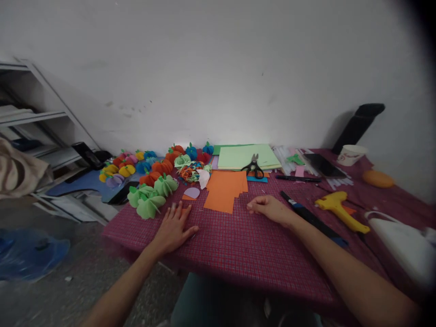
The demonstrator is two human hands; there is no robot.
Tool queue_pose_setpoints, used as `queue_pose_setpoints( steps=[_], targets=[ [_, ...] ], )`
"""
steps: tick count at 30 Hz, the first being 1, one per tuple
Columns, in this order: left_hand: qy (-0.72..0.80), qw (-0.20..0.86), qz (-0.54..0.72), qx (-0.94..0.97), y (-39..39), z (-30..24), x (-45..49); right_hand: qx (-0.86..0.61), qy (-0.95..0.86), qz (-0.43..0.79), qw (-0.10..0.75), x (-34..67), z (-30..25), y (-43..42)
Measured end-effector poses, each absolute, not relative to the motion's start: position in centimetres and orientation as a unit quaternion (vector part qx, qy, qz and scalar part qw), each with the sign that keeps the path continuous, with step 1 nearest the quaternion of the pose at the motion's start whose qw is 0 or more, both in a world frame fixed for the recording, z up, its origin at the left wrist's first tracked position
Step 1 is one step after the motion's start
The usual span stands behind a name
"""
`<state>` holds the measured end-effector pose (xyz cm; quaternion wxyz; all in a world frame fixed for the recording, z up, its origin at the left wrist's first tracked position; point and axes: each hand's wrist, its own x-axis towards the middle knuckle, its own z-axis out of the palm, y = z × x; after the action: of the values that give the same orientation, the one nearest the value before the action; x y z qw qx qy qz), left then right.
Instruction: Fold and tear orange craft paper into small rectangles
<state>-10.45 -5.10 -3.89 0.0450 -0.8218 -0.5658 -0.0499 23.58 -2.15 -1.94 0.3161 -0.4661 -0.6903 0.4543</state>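
Note:
My left hand (173, 228) lies palm down on the plaid tablecloth, fingers spread, with a bit of orange paper under or beside its fingertips. Just beyond it are a lilac paper piece (192, 193) and green paper pumpkins (150, 205). Between my hands, orange paper sheets (220, 195) overlap in a loose stack. My right hand (269, 209) rests to the right of them, its fingers curled and pressed together; anything inside is hidden. Black-handled scissors (252, 168) lie behind the orange sheets, partly on pale green paper (247, 156).
Several colored paper pumpkins (163, 167) and paper scraps (190, 172) fill the back left. At right are a black-and-blue cutter-like tool (311, 218), a yellow glue gun (340, 211), a pen (303, 179), a phone (325, 165), a paper cup (350, 155) and a white device (402, 240).

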Motion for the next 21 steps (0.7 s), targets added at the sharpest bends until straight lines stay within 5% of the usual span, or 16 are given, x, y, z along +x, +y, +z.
queue_pose_setpoints(
  steps=[17,21],
  targets=[
    [-0.542,0.043,-0.145,-0.827,-6.2,-3.6,-10.1,-0.521,-0.782,0.232,0.250,19.4,-1.4,-3.2],
    [-0.533,-0.012,-0.145,-0.834,-6.1,-4.1,-10.6,-0.524,-0.838,0.062,0.137,16.1,-0.5,-4.4]
  ],
)
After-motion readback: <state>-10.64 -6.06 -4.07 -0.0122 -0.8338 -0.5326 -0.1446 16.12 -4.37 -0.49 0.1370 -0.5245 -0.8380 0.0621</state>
